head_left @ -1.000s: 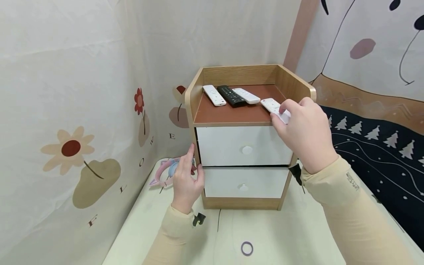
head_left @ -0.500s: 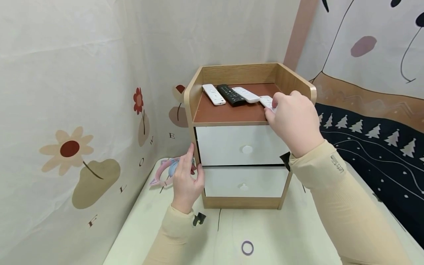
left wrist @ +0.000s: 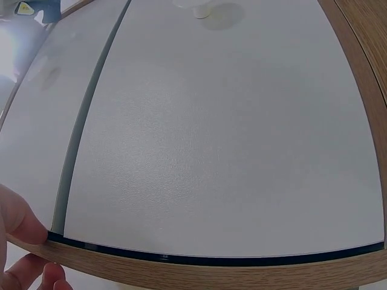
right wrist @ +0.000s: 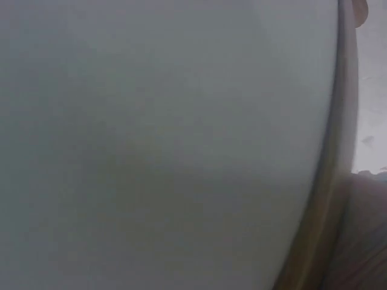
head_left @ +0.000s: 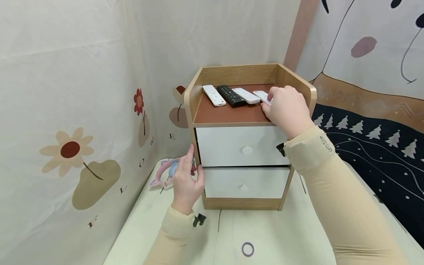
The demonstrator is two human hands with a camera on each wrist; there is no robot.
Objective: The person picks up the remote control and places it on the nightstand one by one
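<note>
My right hand (head_left: 286,110) pinches a white remote control (head_left: 261,96) between thumb and fingers, on the brown top shelf of a small wooden cabinet (head_left: 241,203). The hand covers the remote's near end. Beside it lie a white remote (head_left: 246,95), a black remote (head_left: 230,96) and another white remote (head_left: 214,95). My left hand (head_left: 188,182) rests against the cabinet's left side, fingers fairly straight. In the left wrist view its thumb (left wrist: 24,220) touches the front edge of the side panel (left wrist: 199,275), with fingertips on the outer side. The right wrist view is dim and shows mostly a pale drawer front (right wrist: 169,121).
Two white drawers, an upper one (head_left: 225,147) and a lower one (head_left: 222,184), are pushed in below the shelf. Pink and blue cat-ear headphones (head_left: 162,173) lie left of the cabinet. A purple ring (head_left: 247,249) lies on the pale tabletop in front. Printed cloth hangs behind.
My right hand has moved left and back over the shelf with the white remote, bringing it nearer the other remotes. The left hand has stayed at the cabinet's side.
</note>
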